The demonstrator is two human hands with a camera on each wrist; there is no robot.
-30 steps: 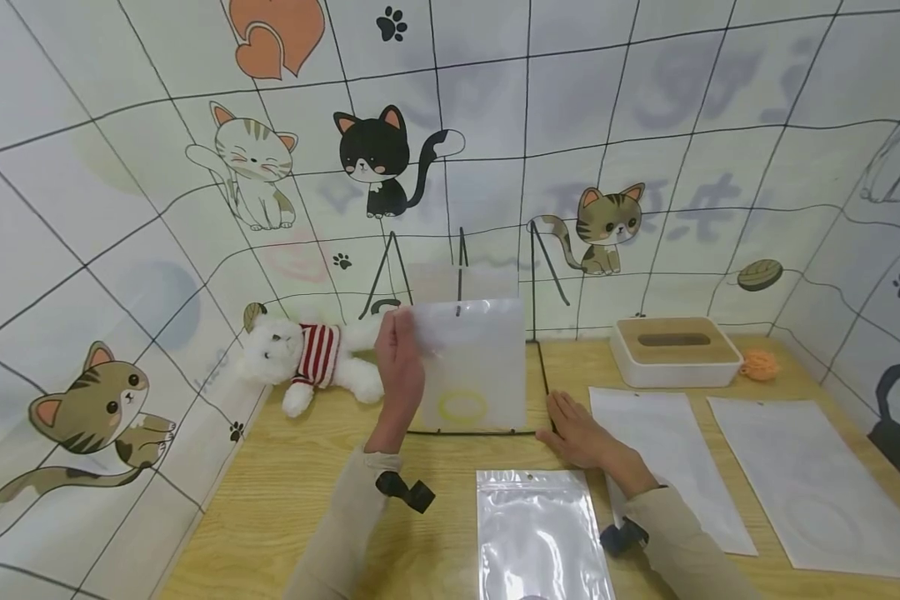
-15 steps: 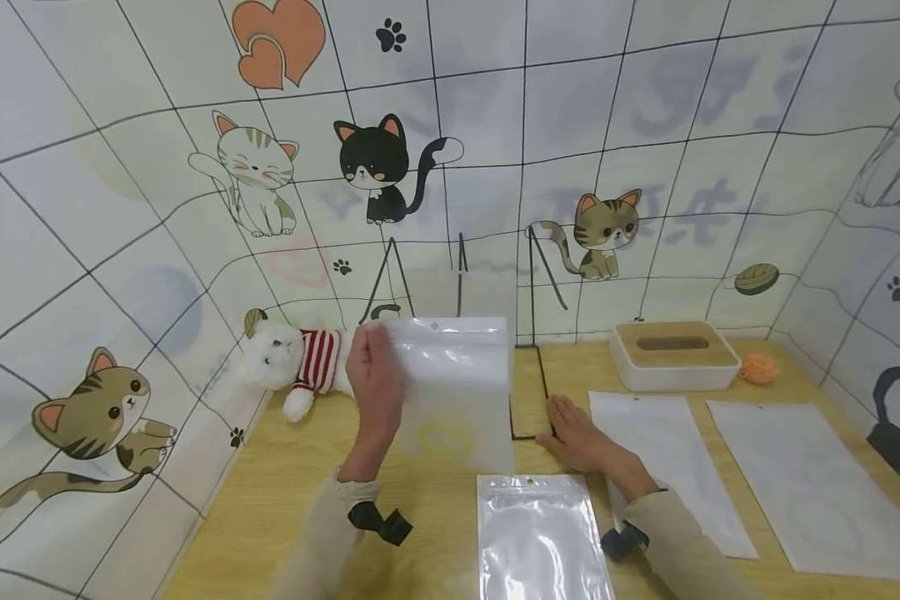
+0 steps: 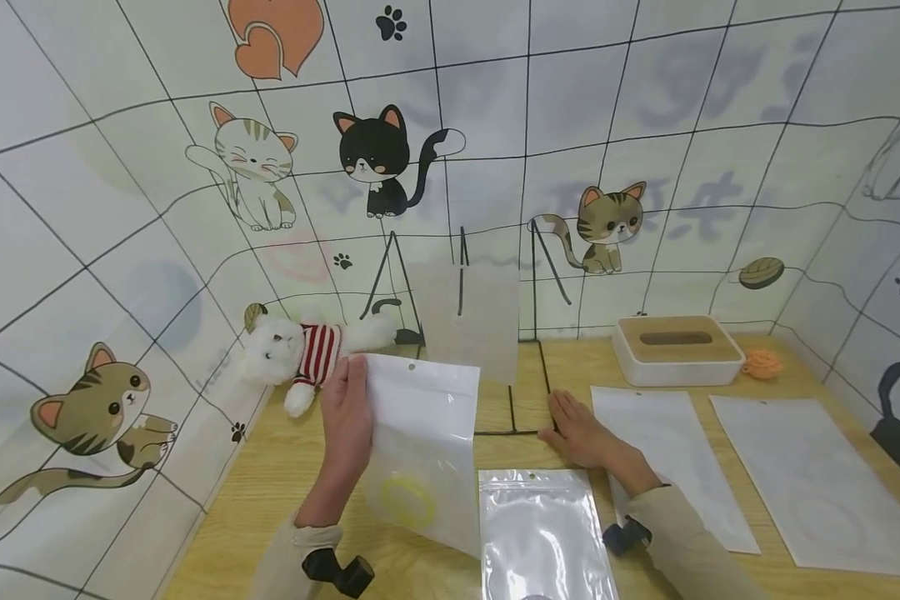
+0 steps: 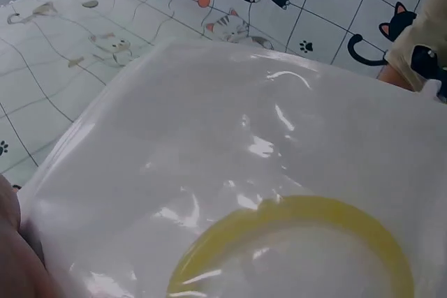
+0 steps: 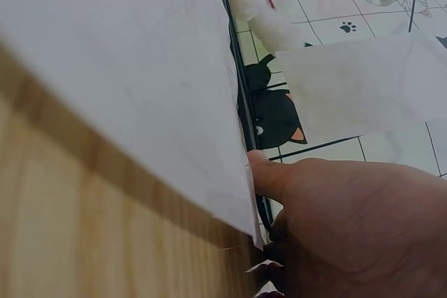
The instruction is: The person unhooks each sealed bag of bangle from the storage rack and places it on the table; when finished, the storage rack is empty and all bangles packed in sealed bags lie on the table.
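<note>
In the head view my left hand [image 3: 347, 417] pinches the upper left edge of a zip bag [image 3: 423, 417], white at the top and clear lower down. A yellow ring [image 3: 407, 502] shows through it, seen large in the left wrist view as a yellow ring [image 4: 314, 207]. The bag hangs tilted above the table. My right hand [image 3: 581, 429] rests with extended fingers against the front right corner of a black wire rack [image 3: 506, 432] with upright hooks. In the right wrist view the right thumb [image 5: 269, 172] touches the dark wire; the other fingers are mostly hidden.
A pale sheet [image 3: 468, 325] stands behind the middle hook. A shiny zip bag [image 3: 540, 533] lies in front, two white bags, one nearer [image 3: 671, 467] and one farther right [image 3: 817, 483]. A plush bear [image 3: 318, 354], tissue box [image 3: 675, 358] and orange yarn ball [image 3: 761, 364] stand behind.
My left hand has drawn the zip bag away from the rack, leftward, down and nearer to me, baring the middle hook. The right hand stays in place.
</note>
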